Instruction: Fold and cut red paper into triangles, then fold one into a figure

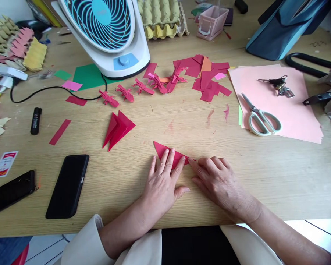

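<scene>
A folded red paper triangle (160,148) lies on the wooden table near its front edge. My left hand (162,180) rests over it with fingers spread, the fingertips pressing on the paper. At the paper's right tip is my right hand (217,178), its fingers curled and the index fingertip touching the corner. Whether that hand grips the tip is hard to make out. Up and to the left, a stack of folded red paper pieces (121,127) sits on the table. Behind it stands a row of small folded red figures (125,93).
A white fan (121,48) stands at the back. Red scraps (209,86) lie right of the figures. Scissors (262,117) rest on pink sheets (298,114) at the right. A black phone (67,186), another phone and a marker (36,120) are at the left.
</scene>
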A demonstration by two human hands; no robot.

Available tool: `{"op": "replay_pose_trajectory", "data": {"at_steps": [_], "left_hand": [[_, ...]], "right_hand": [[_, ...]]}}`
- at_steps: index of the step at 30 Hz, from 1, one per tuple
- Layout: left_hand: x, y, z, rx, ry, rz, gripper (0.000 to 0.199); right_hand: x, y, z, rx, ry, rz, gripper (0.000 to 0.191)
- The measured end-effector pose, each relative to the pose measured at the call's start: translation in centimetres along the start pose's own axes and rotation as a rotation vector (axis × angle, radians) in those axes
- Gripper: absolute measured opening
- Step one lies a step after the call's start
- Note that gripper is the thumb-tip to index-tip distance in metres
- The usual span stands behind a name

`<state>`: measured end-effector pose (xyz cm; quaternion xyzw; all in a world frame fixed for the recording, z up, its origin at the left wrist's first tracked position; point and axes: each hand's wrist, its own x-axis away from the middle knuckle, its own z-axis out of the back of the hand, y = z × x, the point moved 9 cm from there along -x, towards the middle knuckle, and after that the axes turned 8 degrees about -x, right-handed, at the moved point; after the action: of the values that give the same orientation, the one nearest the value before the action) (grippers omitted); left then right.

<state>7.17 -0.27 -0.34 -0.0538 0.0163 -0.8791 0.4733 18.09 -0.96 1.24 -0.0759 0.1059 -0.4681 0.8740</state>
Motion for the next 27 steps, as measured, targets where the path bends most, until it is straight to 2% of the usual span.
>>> {"op": "replay_pose_trajectory", "data": {"at_steps": [7,13,21,27], "left_hand": [[0.8,-0.2,-0.2,-0.048,0.002,0.101,0.076],[1.1,-0.5,-0.5,-0.051,0.048,0.165,0.081],[1.6,-0.9,-0.5,-0.046,0.127,0.228,0.079],[1.7,-0.9,-0.7,-0.073,0.159,0.216,0.075]], "right_hand": [[0.0,0.0,-0.1,-0.011,-0.012,-0.01,0.04],[0.1,0.0,0.1,-0.033,-0.006,-0.027,0.044],[0.6,0.1,-0.1,-0.019,0.033,-0.111,0.044],[0.5,0.7,0.7,-0.076,0.093,-0.169,0.031]]}}
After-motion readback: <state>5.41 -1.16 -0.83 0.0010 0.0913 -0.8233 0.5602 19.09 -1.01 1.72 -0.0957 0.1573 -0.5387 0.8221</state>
